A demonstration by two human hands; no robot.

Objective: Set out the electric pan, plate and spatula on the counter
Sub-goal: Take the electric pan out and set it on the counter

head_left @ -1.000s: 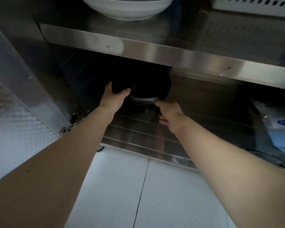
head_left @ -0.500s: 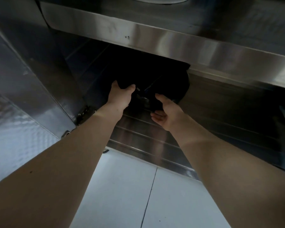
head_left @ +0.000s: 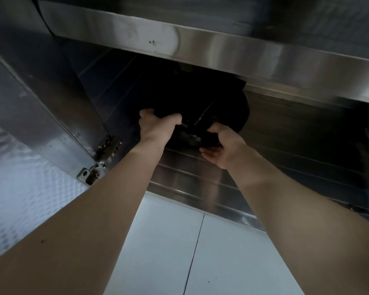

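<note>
A black round electric pan sits deep in the dark lower compartment of a steel cabinet, most of it lost in shadow. My left hand grips its left rim, thumb and fingers curled over the edge. My right hand holds the pan's near right side, thumb on top and fingers curled underneath. A small shiny metal part shows between my hands. No plate or spatula is in view.
The steel shelf edge hangs low just above the pan. The open cabinet door with its hinges stands at the left. The ribbed cabinet floor ends at a lip above white floor tiles.
My view has dropped and moved closer; the upper shelf with its white bowl is out of frame. Both hands have closed further onto the pan, the right one sliding under its side.
</note>
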